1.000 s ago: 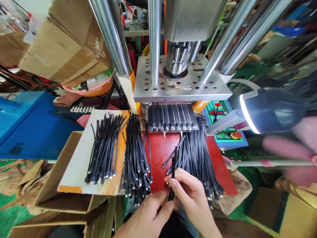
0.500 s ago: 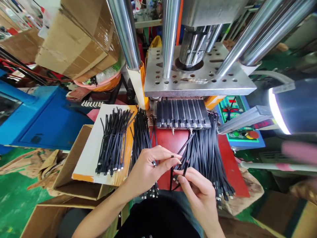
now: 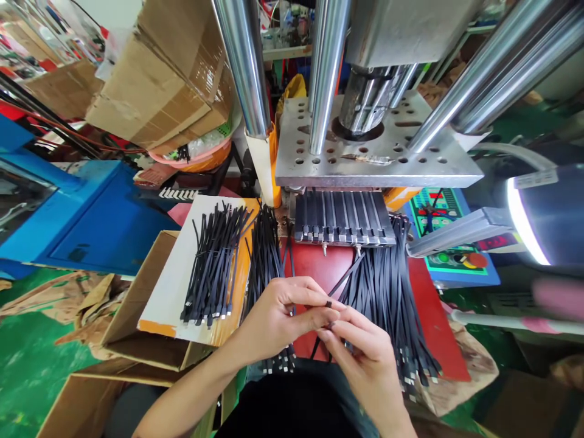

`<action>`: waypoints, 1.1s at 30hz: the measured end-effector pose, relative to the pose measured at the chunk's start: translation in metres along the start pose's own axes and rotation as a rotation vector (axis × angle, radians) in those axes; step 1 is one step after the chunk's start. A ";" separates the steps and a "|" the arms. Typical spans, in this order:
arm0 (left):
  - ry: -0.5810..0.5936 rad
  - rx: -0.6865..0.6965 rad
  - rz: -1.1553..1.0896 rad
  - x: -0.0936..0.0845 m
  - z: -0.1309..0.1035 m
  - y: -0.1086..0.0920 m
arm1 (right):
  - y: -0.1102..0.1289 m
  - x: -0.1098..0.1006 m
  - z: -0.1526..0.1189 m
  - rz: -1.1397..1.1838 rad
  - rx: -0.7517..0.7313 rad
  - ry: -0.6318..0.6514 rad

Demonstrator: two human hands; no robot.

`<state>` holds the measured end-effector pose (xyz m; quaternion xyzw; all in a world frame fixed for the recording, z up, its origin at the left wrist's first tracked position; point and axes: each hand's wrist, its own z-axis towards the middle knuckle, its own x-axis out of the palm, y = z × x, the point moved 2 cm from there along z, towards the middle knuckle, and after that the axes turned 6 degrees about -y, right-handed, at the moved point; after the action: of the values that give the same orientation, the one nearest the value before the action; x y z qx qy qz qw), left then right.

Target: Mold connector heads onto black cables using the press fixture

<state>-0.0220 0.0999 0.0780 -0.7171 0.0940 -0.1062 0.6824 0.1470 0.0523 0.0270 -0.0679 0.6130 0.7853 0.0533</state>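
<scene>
My left hand (image 3: 289, 313) and my right hand (image 3: 367, 353) meet over the red work surface, thumbs and fingertips pinched together. A small black end (image 3: 329, 303) pokes out above my left fingertips; it looks like part of a flat black cable. Both pinches seem to be on cable ends, though the fingers cover most of them. A thick bundle of flat black cables (image 3: 381, 292) with metal plugs hangs just right of my hands. Another bundle (image 3: 267, 255) lies partly behind my left hand. Beyond them, a mold (image 3: 344, 219) holds several black strips in its grooves.
Steel posts and a perforated press plate (image 3: 378, 179) stand over the mold. On the left, a white board (image 3: 168, 286) carries a cable pile (image 3: 216, 261) above open cardboard boxes (image 3: 137, 328). A control panel (image 3: 456, 243) and a lit lamp (image 3: 529, 219) are on the right.
My hands have come together, the right moving up to the left's fingertips. The black end that stood up from my right fingers is now mostly covered. The view has shifted slightly.
</scene>
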 end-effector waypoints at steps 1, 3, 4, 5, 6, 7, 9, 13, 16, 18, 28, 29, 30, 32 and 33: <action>0.011 -0.016 -0.044 0.000 0.002 0.000 | 0.000 0.002 0.000 0.013 0.023 0.019; 0.031 -0.034 -0.133 -0.001 0.005 0.001 | 0.001 0.005 -0.001 0.042 0.071 0.057; 0.036 -0.029 -0.159 -0.002 0.007 0.001 | 0.002 0.005 -0.001 0.055 0.084 0.066; 0.030 -0.009 -0.162 -0.002 0.009 0.002 | 0.004 0.006 0.000 0.060 0.088 0.065; 0.011 0.020 -0.138 -0.003 0.010 0.002 | 0.006 0.006 0.002 0.055 0.082 0.057; -0.017 0.052 -0.093 -0.003 0.011 0.003 | 0.007 0.006 0.004 0.042 0.069 0.038; -0.073 0.114 0.042 -0.003 0.012 0.002 | 0.010 0.007 0.010 0.006 0.029 -0.032; -0.072 0.253 0.282 -0.003 0.019 -0.007 | 0.001 0.015 0.011 -0.052 0.005 -0.114; -0.116 0.356 0.363 -0.013 0.040 -0.010 | -0.016 0.026 -0.003 -0.045 0.142 0.039; -0.208 0.441 0.411 -0.023 0.063 -0.003 | -0.022 0.028 -0.011 -0.011 0.254 0.241; -0.427 0.382 0.684 -0.042 0.177 0.060 | -0.019 -0.053 0.149 -0.226 0.151 0.291; -0.444 0.401 0.689 -0.042 0.177 0.060 | -0.022 -0.052 0.168 -0.221 0.143 0.274; -0.455 0.433 0.694 -0.042 0.173 0.059 | -0.026 -0.049 0.184 -0.210 0.139 0.268; -0.401 0.538 0.726 -0.044 0.158 0.058 | -0.034 -0.040 0.206 -0.185 0.142 0.285; -0.323 0.610 0.761 -0.045 0.149 0.057 | -0.038 -0.036 0.214 -0.184 0.145 0.297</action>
<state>-0.0226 0.2522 0.0131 -0.4077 0.2067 0.2393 0.8566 0.1802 0.2691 0.0481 -0.2348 0.6602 0.7124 0.0386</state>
